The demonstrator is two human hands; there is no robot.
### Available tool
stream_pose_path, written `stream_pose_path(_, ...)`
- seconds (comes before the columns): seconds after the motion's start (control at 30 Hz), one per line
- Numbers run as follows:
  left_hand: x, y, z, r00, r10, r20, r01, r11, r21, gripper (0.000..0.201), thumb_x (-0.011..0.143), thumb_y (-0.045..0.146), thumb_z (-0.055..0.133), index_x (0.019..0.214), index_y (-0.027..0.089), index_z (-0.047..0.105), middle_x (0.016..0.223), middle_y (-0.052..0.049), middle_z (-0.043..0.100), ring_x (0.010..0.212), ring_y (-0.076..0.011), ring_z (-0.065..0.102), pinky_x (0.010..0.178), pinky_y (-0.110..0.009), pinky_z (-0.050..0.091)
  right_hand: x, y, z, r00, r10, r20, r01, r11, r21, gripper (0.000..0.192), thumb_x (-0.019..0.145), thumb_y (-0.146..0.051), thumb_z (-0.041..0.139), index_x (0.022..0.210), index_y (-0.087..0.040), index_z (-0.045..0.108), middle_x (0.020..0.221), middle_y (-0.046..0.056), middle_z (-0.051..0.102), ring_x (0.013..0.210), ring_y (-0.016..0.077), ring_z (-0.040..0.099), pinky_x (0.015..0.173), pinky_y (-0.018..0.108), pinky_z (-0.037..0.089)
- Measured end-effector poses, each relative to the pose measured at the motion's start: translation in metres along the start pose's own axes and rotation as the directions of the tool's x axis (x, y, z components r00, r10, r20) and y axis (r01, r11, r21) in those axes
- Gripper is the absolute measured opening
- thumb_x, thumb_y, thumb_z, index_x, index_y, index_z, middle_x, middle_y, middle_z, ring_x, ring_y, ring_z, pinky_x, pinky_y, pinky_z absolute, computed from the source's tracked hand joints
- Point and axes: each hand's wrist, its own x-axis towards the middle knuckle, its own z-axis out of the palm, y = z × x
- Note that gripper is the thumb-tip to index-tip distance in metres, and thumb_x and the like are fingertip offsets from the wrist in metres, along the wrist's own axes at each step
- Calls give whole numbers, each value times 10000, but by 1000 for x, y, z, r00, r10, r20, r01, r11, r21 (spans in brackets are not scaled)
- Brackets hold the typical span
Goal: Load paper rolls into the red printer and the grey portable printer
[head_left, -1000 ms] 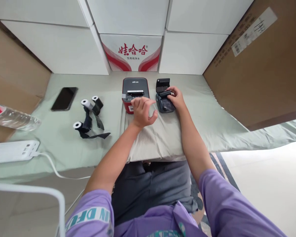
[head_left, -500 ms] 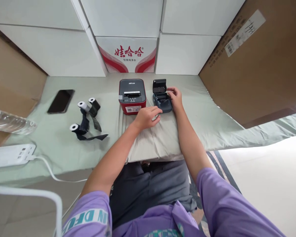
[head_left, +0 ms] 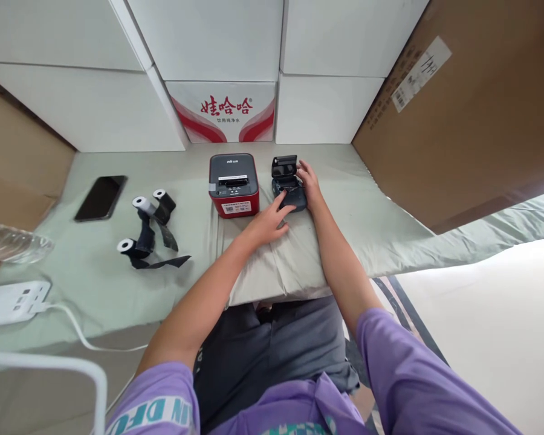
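A small dark portable printer rests on the cloth-covered table with its lid raised. My right hand grips the printer's right side, fingers by the lid hinge. From the front left, my left hand reaches over the printer with its fingers apart, the index fingertip at the opening under the lid. What lies inside that opening is too small to make out. Just left of it stands a bigger red and black receipt printer.
Several rolls of dark ribbon lie left with their tails loose. Beyond them are a phone, a clear bottle and a white power strip with a cable. White boxes line the back; a large cardboard box stands right.
My left hand has moved from the printer's front edge onto it, its index finger now at the opening. My right hand stays at the printer's side. The camera view has shifted slightly.
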Motion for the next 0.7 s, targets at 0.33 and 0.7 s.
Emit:
stream_pose_path(0.33,0,-1,0,998,-13,-54,7,994,-110,484,983,262,596,1461,195,563,1774,-226,147,925,-214,754,776,-363,614,-10,-7,0,997,26,78,-28,999,26,640,719,-628,605,1221,-230,611,1364,129,699,1243,243,664,1100,396,524)
stream_pose_path(0.7,3,-1,0,994,-111,-24,105,977,-188,536,952,192,580,1487,221,567,1782,-187,158,977,-213,750,854,-373,623,0,4,-1,992,118,56,-125,978,168,624,635,-351,596,1251,-277,531,1279,54,741,1216,256,660,1167,481,479)
